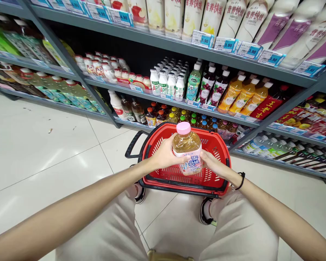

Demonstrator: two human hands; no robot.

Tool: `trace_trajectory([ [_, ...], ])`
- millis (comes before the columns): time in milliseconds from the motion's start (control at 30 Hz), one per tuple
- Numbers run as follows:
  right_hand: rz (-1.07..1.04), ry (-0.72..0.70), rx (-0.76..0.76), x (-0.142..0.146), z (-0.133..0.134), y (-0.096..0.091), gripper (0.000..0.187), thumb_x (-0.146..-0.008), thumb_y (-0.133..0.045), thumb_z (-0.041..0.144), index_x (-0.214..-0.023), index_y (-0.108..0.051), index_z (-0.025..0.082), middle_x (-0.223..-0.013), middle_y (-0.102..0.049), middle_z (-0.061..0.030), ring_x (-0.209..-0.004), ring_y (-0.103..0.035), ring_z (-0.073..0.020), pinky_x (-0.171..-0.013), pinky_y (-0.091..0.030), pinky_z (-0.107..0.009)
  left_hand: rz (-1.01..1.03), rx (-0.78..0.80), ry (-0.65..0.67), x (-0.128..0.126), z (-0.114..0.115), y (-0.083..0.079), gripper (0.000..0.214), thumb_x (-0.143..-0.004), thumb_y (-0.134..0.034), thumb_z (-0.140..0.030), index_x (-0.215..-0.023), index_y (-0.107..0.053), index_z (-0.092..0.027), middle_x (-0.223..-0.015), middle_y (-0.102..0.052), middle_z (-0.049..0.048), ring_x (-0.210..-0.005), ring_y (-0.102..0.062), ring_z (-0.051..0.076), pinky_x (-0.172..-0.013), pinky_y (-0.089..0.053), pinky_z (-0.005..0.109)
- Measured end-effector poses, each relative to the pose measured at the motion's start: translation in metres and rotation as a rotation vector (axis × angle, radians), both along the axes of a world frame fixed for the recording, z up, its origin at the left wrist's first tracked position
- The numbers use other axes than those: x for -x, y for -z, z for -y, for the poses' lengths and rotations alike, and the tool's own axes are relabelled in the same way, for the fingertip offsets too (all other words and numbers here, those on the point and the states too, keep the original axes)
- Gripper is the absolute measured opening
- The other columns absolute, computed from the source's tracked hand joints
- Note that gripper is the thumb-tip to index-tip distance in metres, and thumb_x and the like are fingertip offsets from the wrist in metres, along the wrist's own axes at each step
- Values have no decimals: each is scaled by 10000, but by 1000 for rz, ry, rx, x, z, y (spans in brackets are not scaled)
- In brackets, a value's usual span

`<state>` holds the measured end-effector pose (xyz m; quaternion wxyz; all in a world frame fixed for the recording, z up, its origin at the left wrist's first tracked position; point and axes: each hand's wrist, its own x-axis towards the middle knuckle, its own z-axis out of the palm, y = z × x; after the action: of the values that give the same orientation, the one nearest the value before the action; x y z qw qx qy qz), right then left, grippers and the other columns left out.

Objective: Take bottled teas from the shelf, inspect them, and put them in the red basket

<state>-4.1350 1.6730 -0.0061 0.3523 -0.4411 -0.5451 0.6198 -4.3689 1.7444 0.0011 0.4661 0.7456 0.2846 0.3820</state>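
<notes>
A clear bottle [187, 148] of amber drink with a pink cap and a pink-and-white label is held upright between both hands. My left hand [165, 154] grips its left side. My right hand [213, 163] grips the lower right side of the label; a black band circles that wrist. The bottle hangs just above a red plastic shopping basket [222, 145] with black handles, standing on the floor in front of my knees. No goods show inside the basket.
Grey store shelves [179, 45] run across the back, packed with drink bottles and price tags. The lowest shelf stands right behind the basket. White tiled floor [43, 145] stretches to the left. My legs and shoes are beneath the arms.
</notes>
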Motion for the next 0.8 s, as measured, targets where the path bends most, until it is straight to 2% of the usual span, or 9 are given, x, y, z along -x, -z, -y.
trace_trajectory([
  [400, -15, 16, 23, 1, 1, 1, 920, -826, -621, 912, -1389, -670, 186, -1404, -674, -170, -1309, -656, -337, -1190, -481, -554, -8, 6, -5, 0, 0, 0, 757, -699, -923, -457, -1303, -603, -133, -1276, -757, 171, -1115, -763, 336, -995, -624, 474],
  [667, -36, 24, 50, 2, 0, -1, 937, -787, -646, 927, -1351, -663, 179, -1427, -660, -160, -1314, -649, -311, -1215, -463, -511, -41, 5, -27, 0, -1, 1, 790, -696, -921, -488, -1323, -606, -126, -1285, -750, 177, -1129, -755, 340, -1013, -611, 482],
  [800, -85, -10, 71, -1, -1, 8, 873, -851, -613, 895, -1356, -662, 185, -1406, -673, -159, -1308, -651, -314, -1171, -502, -499, -30, 28, -29, -2, 0, -6, 770, -689, -930, -478, -1299, -629, -119, -1280, -752, 177, -1135, -749, 339, -1014, -601, 483],
])
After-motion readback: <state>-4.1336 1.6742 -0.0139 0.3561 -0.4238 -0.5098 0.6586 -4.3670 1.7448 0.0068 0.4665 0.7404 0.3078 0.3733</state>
